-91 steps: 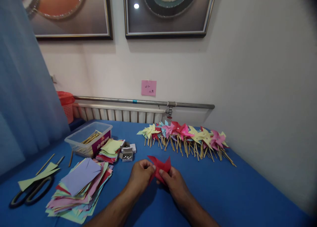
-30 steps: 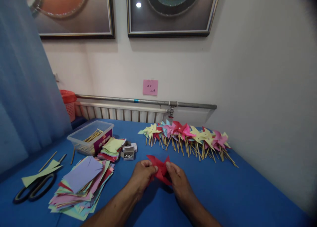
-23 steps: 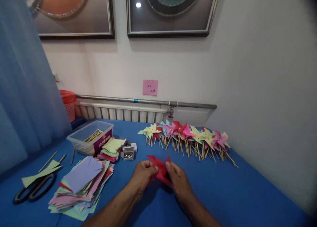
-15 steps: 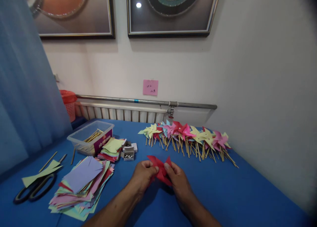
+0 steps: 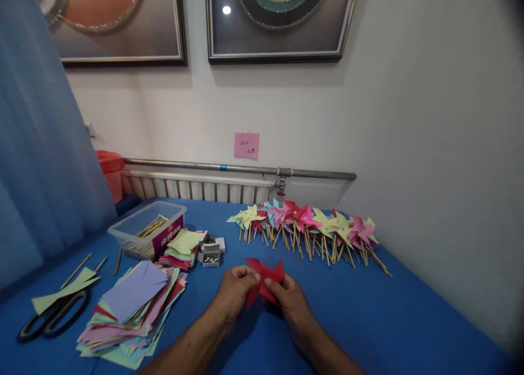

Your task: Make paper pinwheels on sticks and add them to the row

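A red paper pinwheel (image 5: 265, 277) with folded blades is held between both hands above the blue tabletop. My left hand (image 5: 234, 289) pinches its left side, thumb on top. From the right, my right hand (image 5: 289, 301) grips it with the thumb pressed near its middle. The fingers under the paper are partly hidden. Beyond the hands lies a row of finished pinwheels (image 5: 303, 218) in yellow, pink, red and blue on thin sticks. Small open boxes of metal pins (image 5: 210, 257) sit to the left, behind my left hand.
A stack of coloured paper sheets (image 5: 133, 296) lies left, with smaller squares (image 5: 186, 241) behind it. Black-handled scissors (image 5: 65, 312) lie at far left under pale green paper strips (image 5: 65, 290). A clear plastic tub (image 5: 123, 233) holds sticks. A wall and pipe (image 5: 319, 174) bound the back.
My right thumb has moved left toward the red pinwheel's middle, and its blades have turned and show flatter. The whole view has shifted slightly.
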Action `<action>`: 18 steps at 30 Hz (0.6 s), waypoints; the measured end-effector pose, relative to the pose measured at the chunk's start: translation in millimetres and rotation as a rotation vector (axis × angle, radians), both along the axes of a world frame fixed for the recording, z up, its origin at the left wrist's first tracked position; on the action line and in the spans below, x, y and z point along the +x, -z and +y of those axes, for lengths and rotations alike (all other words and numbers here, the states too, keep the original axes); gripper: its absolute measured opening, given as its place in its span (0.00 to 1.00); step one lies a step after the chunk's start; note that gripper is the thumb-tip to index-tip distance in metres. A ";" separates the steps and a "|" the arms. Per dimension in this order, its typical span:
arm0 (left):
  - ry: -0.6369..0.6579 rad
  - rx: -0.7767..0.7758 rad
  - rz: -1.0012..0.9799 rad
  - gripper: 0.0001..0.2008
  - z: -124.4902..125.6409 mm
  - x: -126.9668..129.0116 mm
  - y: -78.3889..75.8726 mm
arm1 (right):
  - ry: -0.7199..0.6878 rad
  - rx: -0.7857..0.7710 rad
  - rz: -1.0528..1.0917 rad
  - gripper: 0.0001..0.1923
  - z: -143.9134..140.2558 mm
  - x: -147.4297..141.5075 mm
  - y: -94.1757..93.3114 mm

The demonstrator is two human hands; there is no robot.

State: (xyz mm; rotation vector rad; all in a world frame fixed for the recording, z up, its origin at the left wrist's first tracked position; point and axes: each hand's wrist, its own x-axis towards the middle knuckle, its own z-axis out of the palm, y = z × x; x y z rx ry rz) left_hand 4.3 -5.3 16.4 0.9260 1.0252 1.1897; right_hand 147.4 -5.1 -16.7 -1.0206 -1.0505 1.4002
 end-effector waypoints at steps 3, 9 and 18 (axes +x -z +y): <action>-0.025 0.003 -0.020 0.14 1.0 -2.7 -2.2 | 0.028 -0.030 -0.034 0.22 1.2 0.9 1.6; -0.022 -0.005 0.003 0.14 1.8 -3.6 -2.3 | 0.032 -0.031 -0.055 0.22 3.3 1.3 4.6; -0.034 0.005 0.033 0.14 1.3 -3.0 -4.3 | 0.021 -0.009 -0.046 0.21 0.7 2.3 1.1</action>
